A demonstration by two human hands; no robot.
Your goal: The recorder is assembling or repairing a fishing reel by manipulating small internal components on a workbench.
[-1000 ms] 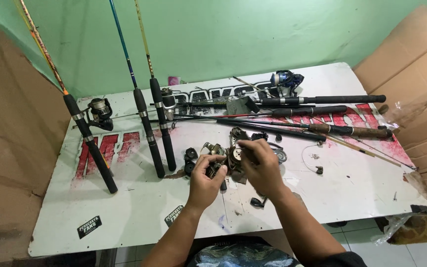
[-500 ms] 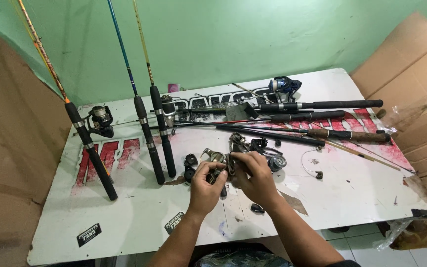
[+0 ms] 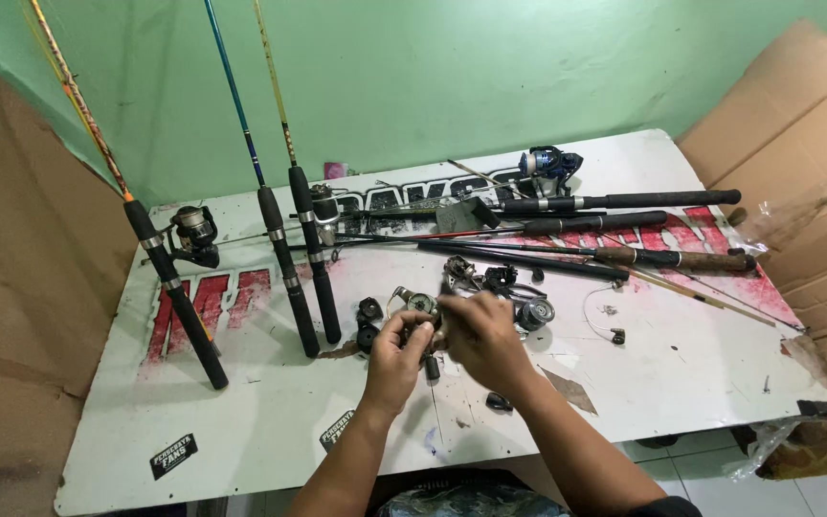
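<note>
Both hands met over the white printed table (image 3: 241, 431): left hand (image 3: 394, 359) pinched a small dark metal reel part (image 3: 420, 325), right hand (image 3: 480, 335) curled fingers gripped it too.

Shiny metal and dull black plastic are shown by the reel body (image 3: 421, 308) gripped between the fingers (image 3: 404, 330); beneath them, the white tabletop (image 3: 270, 421) is seen smooth, scuffed and stained

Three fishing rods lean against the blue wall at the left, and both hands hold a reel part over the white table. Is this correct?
Almost: the wall is green, not blue, as the head view shows. Three fishing rods do lean against it at the left, and the left hand and right hand hold a reel part over the white table.
</note>
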